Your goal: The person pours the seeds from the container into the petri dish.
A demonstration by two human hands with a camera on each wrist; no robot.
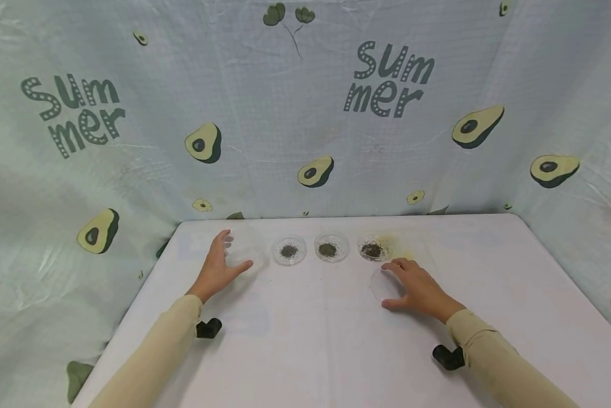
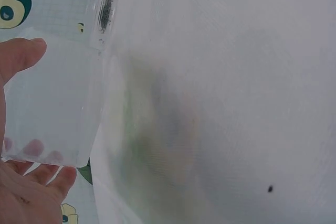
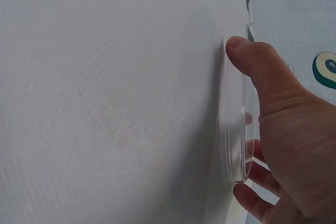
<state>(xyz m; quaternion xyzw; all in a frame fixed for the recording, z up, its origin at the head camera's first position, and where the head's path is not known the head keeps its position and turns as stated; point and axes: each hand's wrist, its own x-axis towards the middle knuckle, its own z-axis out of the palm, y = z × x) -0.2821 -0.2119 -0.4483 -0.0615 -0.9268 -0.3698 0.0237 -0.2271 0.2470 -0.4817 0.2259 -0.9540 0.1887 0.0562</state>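
My left hand [image 1: 219, 269] is spread around a clear plastic container [image 2: 52, 98], thumb at one side and fingers at the other. Some fingertips show through its wall in the left wrist view. Farther right, my right hand [image 1: 418, 289] holds a clear petri dish [image 3: 236, 129] by its edge between thumb and fingers, near the table surface. Dark loose bits lie in three more petri dishes along the back: the left dish [image 1: 288, 260], the middle dish [image 1: 340, 249] and the right dish [image 1: 374, 258]. The right hand is just in front of that last one.
A white-covered table [image 1: 305, 340] extends under both arms. Patterned cloth [image 1: 264, 124] with avocados and lettering hangs behind and at the sides. A small dark speck [image 2: 270, 188] lies on the white surface. Yellowish marks [image 1: 399, 249] show beside the right dish.
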